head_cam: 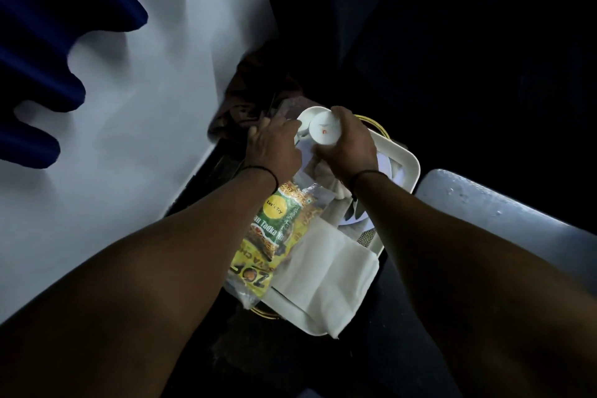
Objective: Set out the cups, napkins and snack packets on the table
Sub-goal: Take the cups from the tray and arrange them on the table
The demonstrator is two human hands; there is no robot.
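Note:
A cream tray (409,162) sits low between a white table and a seat. Inside it lie a folded white napkin (326,271) and two snack packets: a green and yellow one (280,225) on top of a yellow one (250,275). My right hand (347,145) grips an upturned white cup (324,130) over the tray's far end. A second white cup (305,118) lies just behind it. My left hand (273,145) reaches to that second cup, fingers curled at its rim; whether it grips is hidden.
The white table (129,126) spreads to the left, with a dark blue cloth (48,26) draped over its far side. A pale blue-grey seat (504,220) is at the right. Dark patterned fabric (252,100) lies beyond the tray. A white plate (392,171) rests in the tray.

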